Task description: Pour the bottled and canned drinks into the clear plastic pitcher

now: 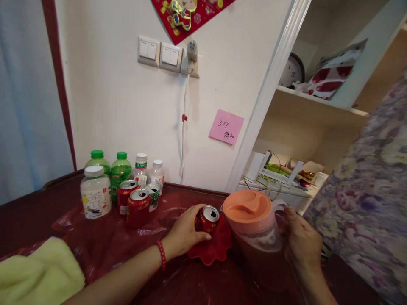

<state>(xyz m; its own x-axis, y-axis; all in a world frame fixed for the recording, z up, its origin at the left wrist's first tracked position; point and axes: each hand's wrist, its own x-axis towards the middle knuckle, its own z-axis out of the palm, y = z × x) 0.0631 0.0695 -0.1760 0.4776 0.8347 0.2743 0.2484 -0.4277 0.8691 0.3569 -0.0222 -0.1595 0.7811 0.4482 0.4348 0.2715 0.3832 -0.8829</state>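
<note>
My left hand (187, 231), a red bead bracelet on its wrist, is wrapped round a red drink can (208, 220) whose top is open. The can is upright at a red scalloped dish (212, 250); whether its base touches the dish is hidden. On the right, my right hand (302, 237) grips the handle of a clear plastic pitcher (260, 250) with an orange lid (248, 206). The pitcher stands close beside the dish, tilted a little in view. Its lower part looks dark, and I cannot tell what is inside.
At the back left stand two more red cans (138, 210), a green-and-white can (154, 198), green-capped bottles (121, 171) and white-capped bottles (96, 192). A yellow cloth (41, 273) lies front left on the plastic-covered table (127, 258). Shelves (286, 106) and a floral curtain (365, 203) flank the right.
</note>
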